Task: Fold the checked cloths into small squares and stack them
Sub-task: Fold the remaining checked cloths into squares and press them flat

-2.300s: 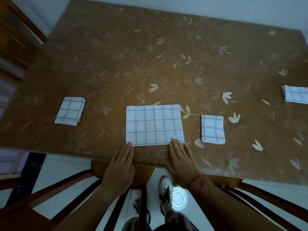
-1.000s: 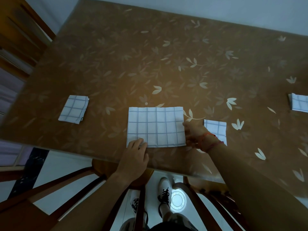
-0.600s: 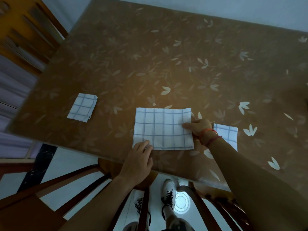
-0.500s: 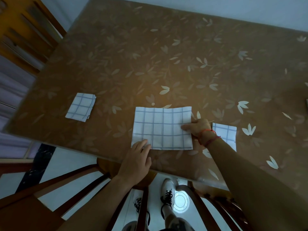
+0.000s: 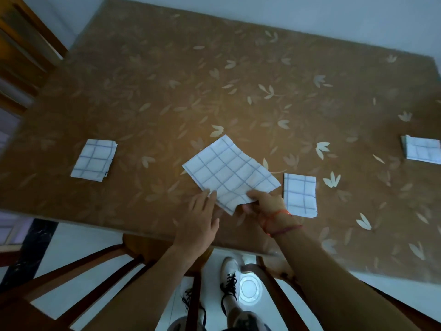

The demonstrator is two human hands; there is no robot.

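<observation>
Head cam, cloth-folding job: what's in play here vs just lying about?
In play: half-folded cloth, pinched by the right hand, with the left hand touching its edge; folded square at left; folded square beside the right hand; folded cloths at far right.
Lying about: table (work surface only); wooden chair; shoe.

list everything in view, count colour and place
table: one, brown with pale leaves, fills the view
half-folded cloth: one, white with blue checks, centre, askew
folded squares: three, same check, left, right of centre, far right edge
chair parts: several, brown wood, under near table edge
shoe: one, white, black laces, on floor
left hand: one, fingers straight, touching cloth's near edge
right hand: one, red cord on wrist, pinching cloth's near corner
</observation>
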